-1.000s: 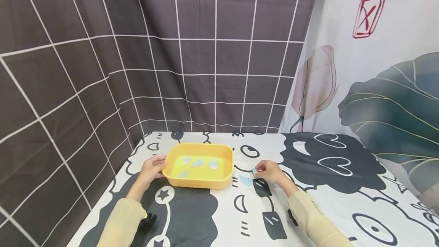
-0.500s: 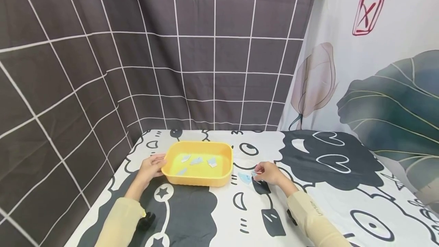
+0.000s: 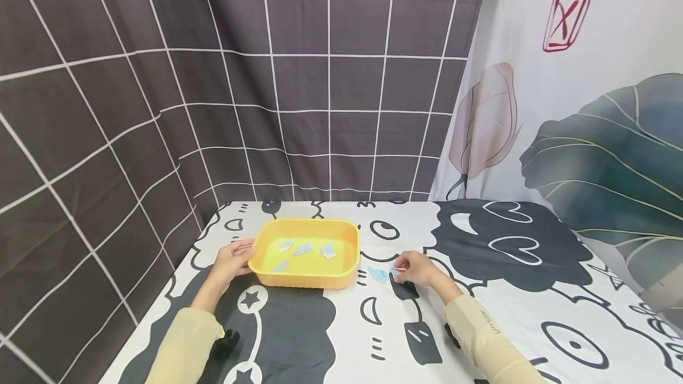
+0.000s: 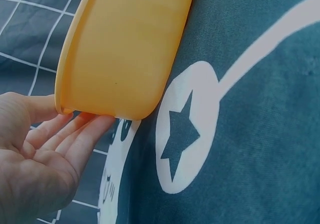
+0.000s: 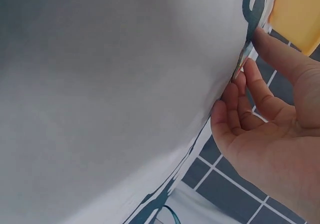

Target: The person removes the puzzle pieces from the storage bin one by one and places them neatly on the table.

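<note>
A yellow plastic basin (image 3: 304, 280) stands on the table, with several light-blue paper-like pieces (image 3: 303, 249) spread on its floor. My left hand (image 3: 229, 262) grips the basin's left end; in the left wrist view the thumb lies at the rim and the fingers of that hand (image 4: 45, 154) touch the outer wall. To the right of the basin, my right hand (image 3: 418, 268) pinches a small light-blue piece (image 3: 396, 271) low at the tablecloth. In the right wrist view only a thin edge of that piece (image 5: 242, 59) shows between thumb and fingers. Another light-blue piece (image 3: 378, 275) lies just left of it.
A white cloth with black cartoon drawings (image 3: 384, 328) covers the table. Behind it hangs a dark curtain with white grid lines (image 3: 299, 82). On the right side is a white curtain with a flower and leaf print (image 3: 482, 123).
The piece in my right hand has tipped lower toward the tablecloth. My left hand keeps its grip on the basin. The head view has shifted slightly.
</note>
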Motion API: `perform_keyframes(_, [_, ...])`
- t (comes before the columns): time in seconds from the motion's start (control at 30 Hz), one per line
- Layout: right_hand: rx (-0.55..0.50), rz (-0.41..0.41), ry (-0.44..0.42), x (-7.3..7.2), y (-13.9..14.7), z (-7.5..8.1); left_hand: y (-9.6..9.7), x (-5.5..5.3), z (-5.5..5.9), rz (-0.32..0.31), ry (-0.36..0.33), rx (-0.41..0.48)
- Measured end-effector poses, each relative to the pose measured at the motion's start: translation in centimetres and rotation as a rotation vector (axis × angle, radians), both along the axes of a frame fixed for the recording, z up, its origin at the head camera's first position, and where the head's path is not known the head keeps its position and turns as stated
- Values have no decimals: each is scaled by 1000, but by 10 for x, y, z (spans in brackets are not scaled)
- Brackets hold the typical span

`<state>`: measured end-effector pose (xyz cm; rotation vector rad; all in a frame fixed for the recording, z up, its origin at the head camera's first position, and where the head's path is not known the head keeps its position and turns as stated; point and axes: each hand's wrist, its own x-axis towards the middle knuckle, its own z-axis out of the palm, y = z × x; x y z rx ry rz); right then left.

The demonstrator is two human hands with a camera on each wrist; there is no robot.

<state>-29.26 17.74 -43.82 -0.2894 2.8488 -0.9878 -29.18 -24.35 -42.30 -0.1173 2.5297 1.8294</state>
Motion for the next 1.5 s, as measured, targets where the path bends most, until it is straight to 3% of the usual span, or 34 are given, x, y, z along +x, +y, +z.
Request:
perform_keyframes(0.37, [-2, 59, -24, -4, 5, 5, -1, 0, 4, -14, -8, 2])
perform_keyframes(0.6, [-33, 30, -67, -7, 4, 10, -1, 2, 6, -7, -26, 6])
perform_keyframes(1.07, [-106, -29, 26, -22, -7, 23, 0, 1, 6, -12, -29, 49])
perform_keyframes(1.5, [-216, 0, 55, -32, -39, 41, 0, 2, 2, 0, -29, 118])
